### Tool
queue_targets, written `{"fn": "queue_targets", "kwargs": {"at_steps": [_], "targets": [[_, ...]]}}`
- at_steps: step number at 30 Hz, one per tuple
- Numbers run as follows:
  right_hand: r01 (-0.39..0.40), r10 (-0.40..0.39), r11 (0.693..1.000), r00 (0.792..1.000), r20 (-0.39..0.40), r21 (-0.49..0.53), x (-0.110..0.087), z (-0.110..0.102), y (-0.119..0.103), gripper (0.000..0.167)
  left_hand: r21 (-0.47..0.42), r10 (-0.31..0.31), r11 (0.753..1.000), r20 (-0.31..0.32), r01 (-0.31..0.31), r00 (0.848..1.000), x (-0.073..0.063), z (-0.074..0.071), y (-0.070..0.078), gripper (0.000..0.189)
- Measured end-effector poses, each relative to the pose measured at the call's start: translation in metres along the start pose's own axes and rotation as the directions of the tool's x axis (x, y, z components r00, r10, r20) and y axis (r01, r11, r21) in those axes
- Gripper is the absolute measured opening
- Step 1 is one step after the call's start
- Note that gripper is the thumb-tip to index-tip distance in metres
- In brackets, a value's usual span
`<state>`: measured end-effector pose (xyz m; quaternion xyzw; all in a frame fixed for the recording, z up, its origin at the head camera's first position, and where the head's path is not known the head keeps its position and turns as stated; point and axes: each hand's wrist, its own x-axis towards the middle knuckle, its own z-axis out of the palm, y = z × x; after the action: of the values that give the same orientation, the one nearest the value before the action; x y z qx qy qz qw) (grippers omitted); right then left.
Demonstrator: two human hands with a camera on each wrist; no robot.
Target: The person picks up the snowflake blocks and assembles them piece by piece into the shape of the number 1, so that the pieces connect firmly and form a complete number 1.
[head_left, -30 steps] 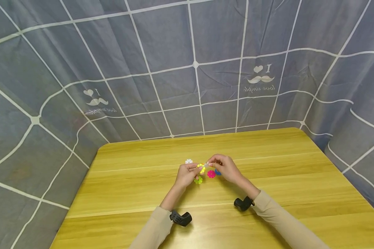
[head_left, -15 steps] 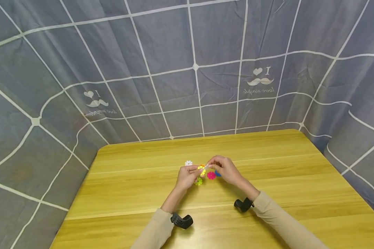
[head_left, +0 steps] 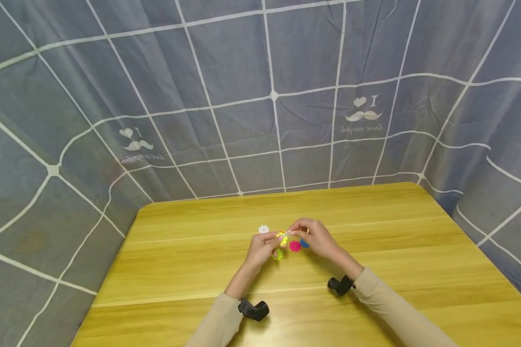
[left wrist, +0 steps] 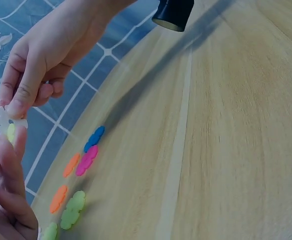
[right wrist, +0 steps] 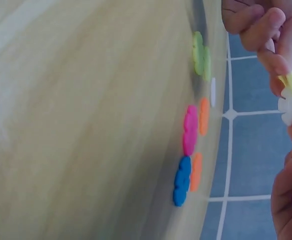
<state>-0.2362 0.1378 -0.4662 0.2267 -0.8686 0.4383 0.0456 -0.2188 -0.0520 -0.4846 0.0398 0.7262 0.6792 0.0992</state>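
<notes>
Above the table, my left hand (head_left: 259, 249) pinches a yellow snowflake building disc (head_left: 283, 239) between thumb and finger. From the other side my right hand (head_left: 316, 236) pinches a white snowflake disc (right wrist: 288, 107). In both wrist views the two notched discs meet edge to edge at an angle, the yellow one (right wrist: 289, 83) overlapping the white one's rim. Fingertips cover part of each disc. Below the hands lie a pink disc (head_left: 295, 246), a blue disc (head_left: 304, 243) and a green disc (head_left: 278, 254).
Two orange discs (left wrist: 71, 165) and a second green disc (right wrist: 207, 63) also lie on the wooden table (head_left: 178, 270). Another white disc (head_left: 264, 229) lies beyond my left hand. A grey curtain (head_left: 243, 125) with white lines hangs behind the table.
Both hands stay almost in place with the discs between them. The head view has shifted slightly; the loose discs keep their places on the table.
</notes>
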Motion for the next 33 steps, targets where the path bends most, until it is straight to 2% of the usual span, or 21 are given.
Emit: {"fn": "queue_targets", "kwargs": {"at_steps": [7,14,22,29,33], "targets": [[-0.021,0.021,1.000,0.999,-0.047,-0.011,0.0041,-0.0037,-0.0023,0.007,0.006,0.001,1.000,0.050,-0.001,0.999,-0.0007,-0.0017,0.0049,0.034],[-0.051,0.052,0.999,0.995,-0.090,0.009,0.0056,-0.0035,-0.0063,0.008,-0.015,-0.025,1.000,0.028,0.025,0.999,-0.0002,-0.0047,0.0082,0.036],[-0.081,0.082,0.997,0.993,-0.086,0.019,0.0053,-0.0008,-0.0050,0.009,0.018,0.052,0.998,0.064,-0.054,0.997,0.0011,-0.0082,0.0055,0.039],[-0.089,0.089,0.996,0.995,-0.049,0.008,0.0040,0.0008,-0.0059,0.009,0.044,0.072,0.996,0.014,-0.073,0.997,-0.0027,-0.0058,0.0043,0.037],[-0.092,0.092,0.996,0.995,-0.029,0.007,0.0032,0.0028,-0.0063,0.009,0.105,0.115,0.988,-0.003,-0.114,0.993,-0.0042,-0.0053,0.0043,0.030]]}}
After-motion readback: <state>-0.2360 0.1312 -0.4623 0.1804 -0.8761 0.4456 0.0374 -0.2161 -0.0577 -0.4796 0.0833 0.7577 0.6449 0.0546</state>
